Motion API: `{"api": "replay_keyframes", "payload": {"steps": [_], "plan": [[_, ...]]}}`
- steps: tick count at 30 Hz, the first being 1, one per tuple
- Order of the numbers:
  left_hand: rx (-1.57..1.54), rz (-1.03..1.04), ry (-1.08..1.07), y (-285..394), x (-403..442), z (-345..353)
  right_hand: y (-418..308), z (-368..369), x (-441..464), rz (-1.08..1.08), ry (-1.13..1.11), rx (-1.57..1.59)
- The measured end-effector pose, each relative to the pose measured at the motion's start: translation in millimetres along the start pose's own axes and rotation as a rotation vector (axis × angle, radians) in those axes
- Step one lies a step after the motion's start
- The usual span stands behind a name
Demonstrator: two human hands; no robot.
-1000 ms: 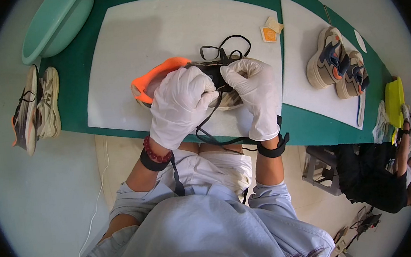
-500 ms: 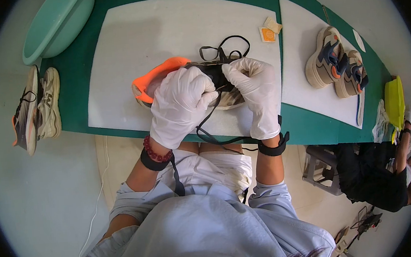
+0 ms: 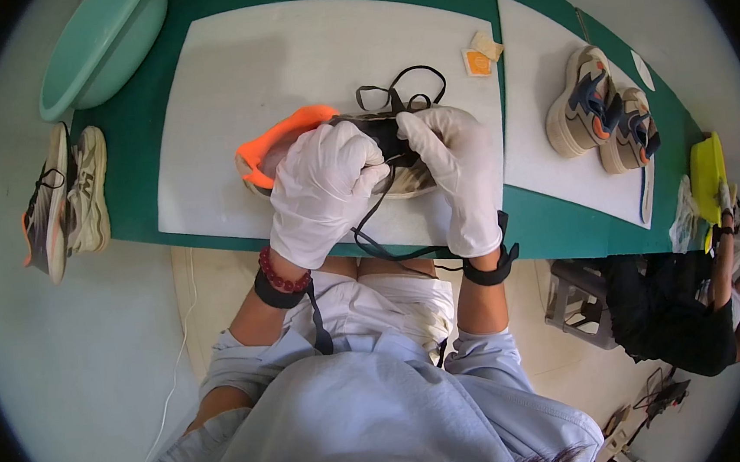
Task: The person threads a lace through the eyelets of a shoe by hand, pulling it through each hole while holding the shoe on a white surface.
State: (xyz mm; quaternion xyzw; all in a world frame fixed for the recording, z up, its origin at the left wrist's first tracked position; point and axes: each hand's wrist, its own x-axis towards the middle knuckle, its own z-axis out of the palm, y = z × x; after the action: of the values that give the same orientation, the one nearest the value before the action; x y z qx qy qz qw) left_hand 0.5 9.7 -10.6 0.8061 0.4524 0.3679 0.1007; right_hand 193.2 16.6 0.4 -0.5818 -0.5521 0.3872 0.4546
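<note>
Orange-collared, black-laced sneaker [image 3: 280, 138] under curled, narrow fingers of your white-gloved left hand [image 3: 318, 183], right hand [image 3: 455, 155]; can't tell hold.

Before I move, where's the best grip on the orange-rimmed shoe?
Probably the orange rim of the shoe, coming from the left: that edge sticks out past the left hand, while the right hand covers much of the other end.

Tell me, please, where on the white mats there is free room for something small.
The left mat is bare above the shoe, left of the packets. The right mat is bare between its left edge and the sneakers. Crowded is the left mat's middle: shoe, black laces, left hand and right hand.
</note>
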Motion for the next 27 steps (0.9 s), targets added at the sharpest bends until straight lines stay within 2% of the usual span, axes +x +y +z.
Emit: {"api": "replay_keyframes", "payload": {"steps": [1, 4, 5, 6, 8, 11, 14, 17, 23, 27], "plan": [[-0.001, -0.002, 0.003, 0, 0, 0, -1, -1, -4, -0.069, 0.004, 0.003], [0.025, 0.006, 0.008, -4, -1, -2, 1, 1, -28, -0.032, 0.181, 0.1], [0.025, 0.008, 0.014, -2, -2, 1, 6, -2, -29, -0.2, 0.118, -0.12], [0.028, 0.012, 0.018, -2, -2, 1, 2, -2, -32, 0.02, 0.006, -0.17], [0.035, 0.025, 0.015, -2, -2, -1, -9, 0, -29, -0.072, -0.016, -0.346], [0.068, 0.026, -0.002, 0, -3, -1, -15, 8, -24, -0.091, 0.01, -0.493], [0.08, 0.016, -0.015, -1, -4, 0, 2, 6, -17, -0.015, -0.108, -0.321], [0.08, 0.032, -0.012, -1, -2, 0, -20, 0, -8, 0.197, -0.216, -0.321], [0.043, 0.013, -0.024, -1, 0, -2, 5, 7, -4, 0.187, -0.138, -0.294], [0.029, 0.011, -0.023, -1, -1, -1, 10, 8, -5, 0.096, -0.083, -0.305]]}}
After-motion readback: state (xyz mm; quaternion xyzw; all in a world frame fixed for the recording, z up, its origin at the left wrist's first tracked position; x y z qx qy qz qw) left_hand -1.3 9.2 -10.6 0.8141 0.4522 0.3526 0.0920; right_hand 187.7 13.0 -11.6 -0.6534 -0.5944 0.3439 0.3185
